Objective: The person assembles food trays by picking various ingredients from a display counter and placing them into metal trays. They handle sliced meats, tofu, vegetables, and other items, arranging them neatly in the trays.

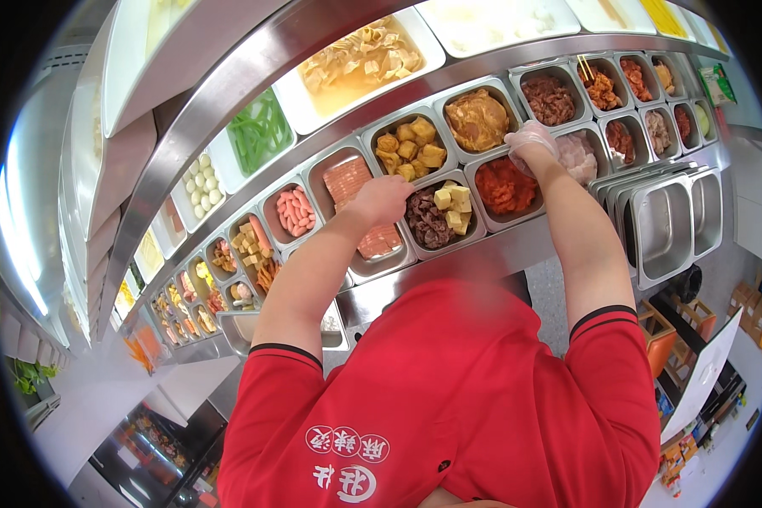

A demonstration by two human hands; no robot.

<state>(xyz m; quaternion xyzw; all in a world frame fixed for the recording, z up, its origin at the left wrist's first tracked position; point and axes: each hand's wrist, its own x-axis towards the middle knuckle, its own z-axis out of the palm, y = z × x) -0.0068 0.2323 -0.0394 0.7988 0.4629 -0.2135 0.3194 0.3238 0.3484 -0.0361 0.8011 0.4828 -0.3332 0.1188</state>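
Observation:
My bare left hand (381, 200) rests with its fingertips bent at the near rim between fried tofu puffs (411, 146) and a metal pan (450, 245) holding dark meat slices (429, 218) and pale yellow cubes (454, 208). Beneath its wrist lie pink ham slices (379, 241). A clear plastic glove covers my right hand (533, 142). Its fingers are curled at the upper right corner of the metal pan (516, 220) with red marinated meat (505, 186), beside pale raw meat (577, 159) and marinated meat slices (477, 120). Parts of both hands' fingertips are hidden.
Stacked empty metal pans (665, 220) hang at the counter's right front. Small sausages (295, 212) and more food pans stretch left. Behind a steel ledge (483, 69) stand white trays with green strips (258, 134) and tofu skin (368, 57). Chopsticks (585, 68) stick out of one pan.

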